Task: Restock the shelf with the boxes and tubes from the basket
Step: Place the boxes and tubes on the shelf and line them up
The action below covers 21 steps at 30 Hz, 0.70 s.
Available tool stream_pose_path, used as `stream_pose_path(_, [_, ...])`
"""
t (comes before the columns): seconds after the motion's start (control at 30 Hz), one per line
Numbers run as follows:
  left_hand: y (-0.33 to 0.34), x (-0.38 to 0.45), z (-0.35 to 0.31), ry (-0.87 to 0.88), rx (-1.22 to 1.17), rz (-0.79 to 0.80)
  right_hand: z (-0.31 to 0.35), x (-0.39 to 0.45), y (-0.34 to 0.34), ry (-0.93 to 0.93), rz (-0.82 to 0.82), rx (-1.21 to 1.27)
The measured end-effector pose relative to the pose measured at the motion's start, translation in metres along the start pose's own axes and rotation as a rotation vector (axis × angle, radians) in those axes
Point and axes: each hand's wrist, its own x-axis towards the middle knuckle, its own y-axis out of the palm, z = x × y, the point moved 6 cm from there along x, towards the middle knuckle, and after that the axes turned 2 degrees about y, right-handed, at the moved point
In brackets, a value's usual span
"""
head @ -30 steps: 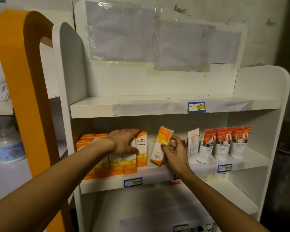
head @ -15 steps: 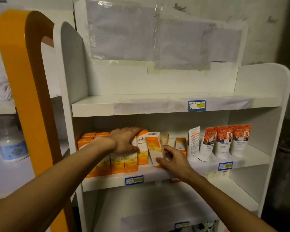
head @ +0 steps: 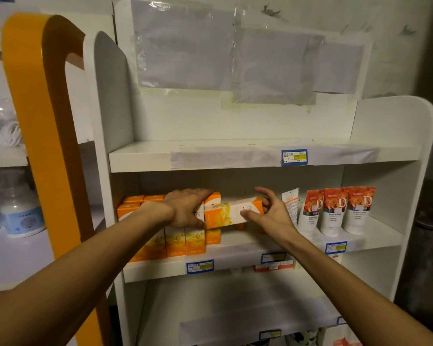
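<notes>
On the white shelf unit's middle shelf (head: 240, 255) stands a row of orange-and-white boxes (head: 183, 240) at the left. My left hand (head: 188, 208) rests flat on top of that row, fingers pointing right. My right hand (head: 270, 213) pinches one orange-and-white box (head: 231, 212), held lying sideways above the shelf, its left end near my left hand's fingers. Three orange rose-print tubes (head: 335, 211) stand at the right of the shelf, and a white tube (head: 290, 203) stands just behind my right hand. The basket is out of view.
The top shelf (head: 260, 153) carries only a blue price tag. An orange curved side panel (head: 43, 126) stands at the left, with white bottles (head: 15, 206) on the neighbouring shelf. The lower shelf (head: 235, 308) is papered. Plastic-covered sheets (head: 210, 46) hang on the back wall.
My right hand has lifted the box off the shelf and turned it from upright to lying sideways. My left hand has stayed on the box row.
</notes>
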Motion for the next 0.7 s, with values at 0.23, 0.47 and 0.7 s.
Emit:
stream_pose_path(0.23, [0.0,-0.001,0.0,-0.009,0.044,0.001,0.024,0.011,0.0,-0.026,-0.045,0.039])
stream_pose_path(0.47, [0.0,0.0,-0.002,-0.013,0.034,-0.008,0.012,0.006,0.044,-0.013,0.087,-0.004])
stream_pose_path(0.7, [0.002,0.001,0.0,-0.015,0.01,-0.029,-0.005,-0.012,0.068,-0.132,0.044,-0.309])
